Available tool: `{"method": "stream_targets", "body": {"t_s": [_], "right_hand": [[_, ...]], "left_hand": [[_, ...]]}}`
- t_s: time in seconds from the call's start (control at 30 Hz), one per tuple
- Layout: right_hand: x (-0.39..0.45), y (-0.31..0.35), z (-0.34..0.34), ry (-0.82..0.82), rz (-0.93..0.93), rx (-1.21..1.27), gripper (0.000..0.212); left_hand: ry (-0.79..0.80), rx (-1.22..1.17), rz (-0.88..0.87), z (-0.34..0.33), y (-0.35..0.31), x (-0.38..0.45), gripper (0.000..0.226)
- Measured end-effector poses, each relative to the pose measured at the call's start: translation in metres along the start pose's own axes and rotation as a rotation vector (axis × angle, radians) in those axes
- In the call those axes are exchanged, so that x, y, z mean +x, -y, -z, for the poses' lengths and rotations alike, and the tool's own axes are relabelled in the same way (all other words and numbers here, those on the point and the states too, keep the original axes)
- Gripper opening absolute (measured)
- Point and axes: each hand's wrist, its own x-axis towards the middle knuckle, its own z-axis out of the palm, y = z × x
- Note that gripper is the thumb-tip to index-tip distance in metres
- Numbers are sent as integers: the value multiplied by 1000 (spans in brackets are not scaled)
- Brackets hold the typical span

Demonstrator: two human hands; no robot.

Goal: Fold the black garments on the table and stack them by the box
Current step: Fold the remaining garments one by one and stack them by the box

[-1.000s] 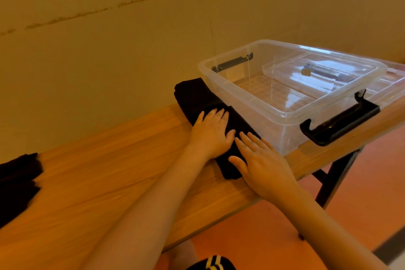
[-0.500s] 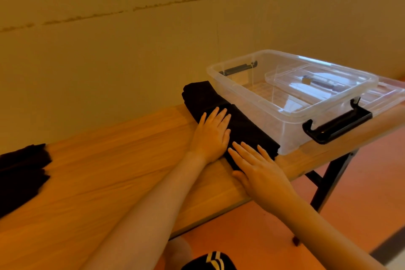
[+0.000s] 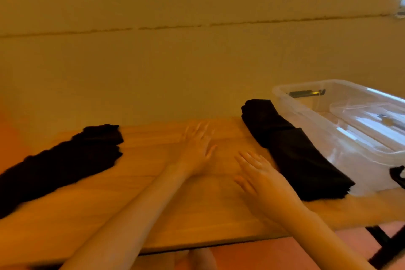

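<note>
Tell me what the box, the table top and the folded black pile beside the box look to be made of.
Box: clear, glossy plastic; you see through its walls and light glints on them.
Table: wood or a wood-look laminate, smooth, with grain lines running along it.
Folded black pile: soft matt fabric, with limp layered edges; the weave is too blurred to tell.

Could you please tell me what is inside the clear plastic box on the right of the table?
Inside the clear plastic box lies what looks like its clear lid, resting at a tilt. No black garment is visible in it. The box's right part is cut off by the frame.
</note>
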Motion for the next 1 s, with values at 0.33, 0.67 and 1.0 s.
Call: {"method": "stream_targets", "body": {"t_s": [0.33,0.67,1.0], "right_hand": [[154,120,-84,396,216,166,118],[163,126,-83,233,154,642,60],[165,115,-87,209,112,690,24]], "left_hand": [[15,-39,913,-16,205,-148,64],[108,-52,743,-28,156,-125,74],[104,-49,688,-29,122,-126,71]]}}
